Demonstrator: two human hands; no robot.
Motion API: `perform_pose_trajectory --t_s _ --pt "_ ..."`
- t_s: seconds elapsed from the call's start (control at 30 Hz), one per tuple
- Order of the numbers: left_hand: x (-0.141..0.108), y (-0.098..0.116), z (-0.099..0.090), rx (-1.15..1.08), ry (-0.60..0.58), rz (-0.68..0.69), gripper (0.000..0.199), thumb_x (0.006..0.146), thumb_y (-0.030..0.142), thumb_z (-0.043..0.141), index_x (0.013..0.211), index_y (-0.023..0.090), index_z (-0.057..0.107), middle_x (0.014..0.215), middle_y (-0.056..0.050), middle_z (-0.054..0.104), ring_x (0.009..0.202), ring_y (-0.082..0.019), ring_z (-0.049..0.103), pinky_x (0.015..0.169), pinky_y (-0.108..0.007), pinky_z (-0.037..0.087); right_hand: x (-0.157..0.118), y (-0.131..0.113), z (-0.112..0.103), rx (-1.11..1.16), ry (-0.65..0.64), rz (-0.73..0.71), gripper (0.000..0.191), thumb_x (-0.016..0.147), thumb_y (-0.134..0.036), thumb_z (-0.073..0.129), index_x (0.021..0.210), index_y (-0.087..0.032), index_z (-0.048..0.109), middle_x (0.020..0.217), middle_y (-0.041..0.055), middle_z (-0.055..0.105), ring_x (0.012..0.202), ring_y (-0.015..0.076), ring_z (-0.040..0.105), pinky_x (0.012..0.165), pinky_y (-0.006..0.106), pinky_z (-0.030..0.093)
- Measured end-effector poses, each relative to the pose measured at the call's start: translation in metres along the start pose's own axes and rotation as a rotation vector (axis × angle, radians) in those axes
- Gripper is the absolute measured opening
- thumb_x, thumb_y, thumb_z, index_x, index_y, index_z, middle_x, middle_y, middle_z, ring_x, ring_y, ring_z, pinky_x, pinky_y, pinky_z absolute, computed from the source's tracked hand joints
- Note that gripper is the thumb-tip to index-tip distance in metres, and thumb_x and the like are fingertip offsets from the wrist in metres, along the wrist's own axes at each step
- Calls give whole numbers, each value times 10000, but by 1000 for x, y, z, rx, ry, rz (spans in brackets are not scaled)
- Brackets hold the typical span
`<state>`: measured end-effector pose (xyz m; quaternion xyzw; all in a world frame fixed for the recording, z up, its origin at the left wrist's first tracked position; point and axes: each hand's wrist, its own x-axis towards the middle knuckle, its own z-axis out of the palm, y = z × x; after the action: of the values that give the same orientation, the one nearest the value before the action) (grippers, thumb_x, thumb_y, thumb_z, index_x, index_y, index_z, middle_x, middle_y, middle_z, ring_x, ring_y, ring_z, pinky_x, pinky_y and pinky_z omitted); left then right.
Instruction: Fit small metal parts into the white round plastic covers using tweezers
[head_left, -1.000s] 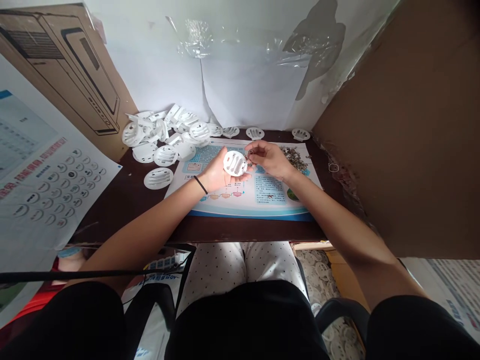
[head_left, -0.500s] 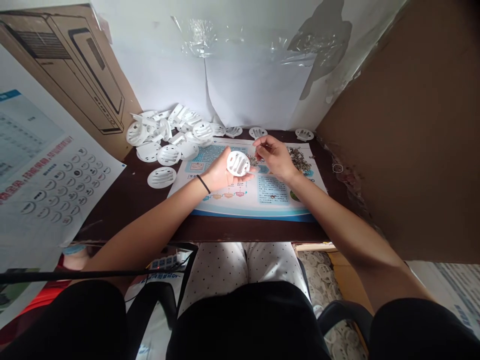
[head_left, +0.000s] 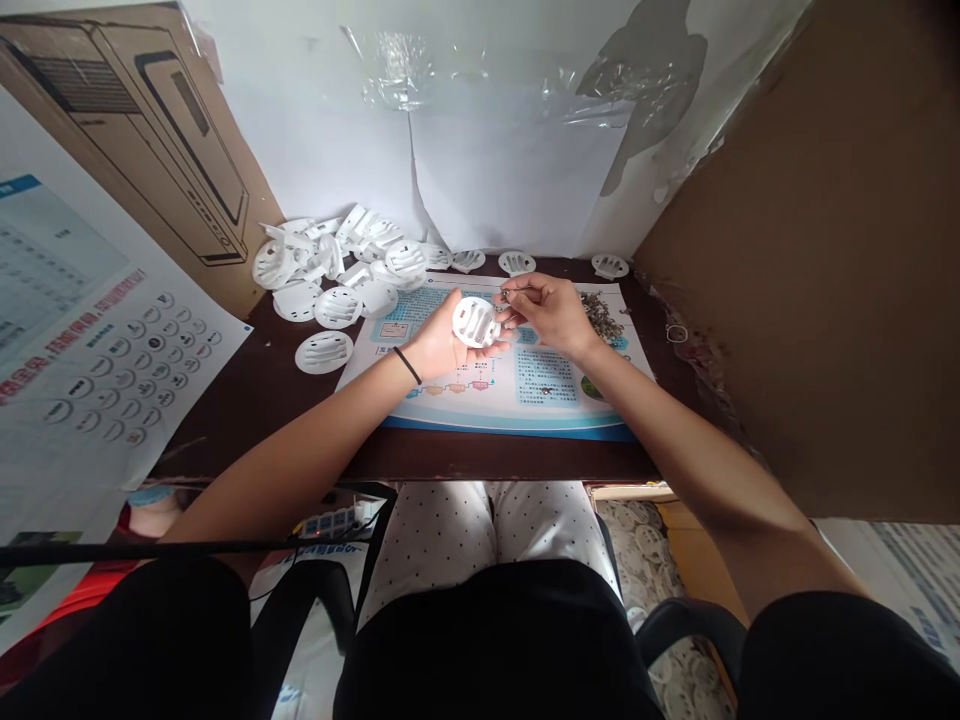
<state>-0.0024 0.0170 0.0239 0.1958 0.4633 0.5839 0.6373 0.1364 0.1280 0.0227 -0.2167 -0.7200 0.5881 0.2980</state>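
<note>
A round white plastic piece (head_left: 475, 322) with slots rests in my left hand (head_left: 442, 340), held between thumb and fingers with the palm up. Just right of it, my right hand (head_left: 551, 312) is closed in a pinch on a small metal part (head_left: 506, 295), whose shape is too small to make out. Beyond my right hand lies a pile of small metal parts (head_left: 600, 315) on the printed sheet (head_left: 480, 405). Many similar white pieces (head_left: 337, 250) are heaped at the back left of the table.
Three white pieces stand along the back edge, one at the right (head_left: 610, 265). Cardboard (head_left: 810, 280) walls the right side, and a printed carton (head_left: 142, 130) is at the left. Below the table's front edge (head_left: 495, 465) a power strip (head_left: 330, 523) shows.
My right hand has shifted slightly left, its fingertips nearer the white piece. The white piece in my left hand has moved slightly up and left.
</note>
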Motion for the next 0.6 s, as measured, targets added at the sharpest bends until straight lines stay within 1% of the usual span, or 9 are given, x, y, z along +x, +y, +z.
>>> perform_pose_trajectory --t_s 0.1,0.13,0.23,0.33,0.43,0.53,0.6 --pt "6 -1 -4 18 13 -5 779 1059 573 85 957 120 710 939 -123 773 868 -208 732 757 -279 558 0 5 1 -71 20 -26 125 838 -332 700 870 -220 655 796 33 711 713 162 682 695 368 611" --pt "7 -2 -5 29 20 -9 778 1052 594 103 991 113 711 940 -134 774 855 -212 734 738 -279 554 0 7 2 -98 30 -37 124 838 -343 697 863 -225 668 756 20 704 701 158 675 683 357 610" --pt "9 -2 -6 71 23 -23 812 1044 617 94 1183 81 688 954 -154 773 861 -212 734 714 -264 522 0 11 5 -167 72 -101 117 839 -339 678 837 -225 706 721 1 709 658 144 661 662 339 599" --pt "6 -1 -4 85 14 -23 823 1057 582 30 1329 77 620 949 -118 772 875 -198 732 752 -257 504 0 12 7 -242 135 -157 101 840 -271 653 806 -206 722 697 3 707 622 139 655 683 342 577" --pt "4 -2 -3 71 1 -14 824 1066 540 -8 1301 61 620 906 -97 761 869 -186 735 772 -259 511 0 10 9 -298 159 -159 103 842 -206 628 821 -198 728 672 3 700 635 144 665 729 348 565" --pt "6 -3 -5 21 -23 -3 813 1073 521 0 1198 47 649 883 -99 753 875 -185 734 829 -289 542 -1 7 9 -345 157 -151 123 826 -174 625 847 -205 742 755 12 741 714 157 696 764 349 564" --pt "8 -4 -6 -16 -28 -1 779 1075 537 47 1176 49 645 888 -108 753 894 -194 736 873 -320 559 -2 7 8 -392 167 -157 134 817 -167 632 849 -210 755 811 17 764 767 168 714 788 354 562"
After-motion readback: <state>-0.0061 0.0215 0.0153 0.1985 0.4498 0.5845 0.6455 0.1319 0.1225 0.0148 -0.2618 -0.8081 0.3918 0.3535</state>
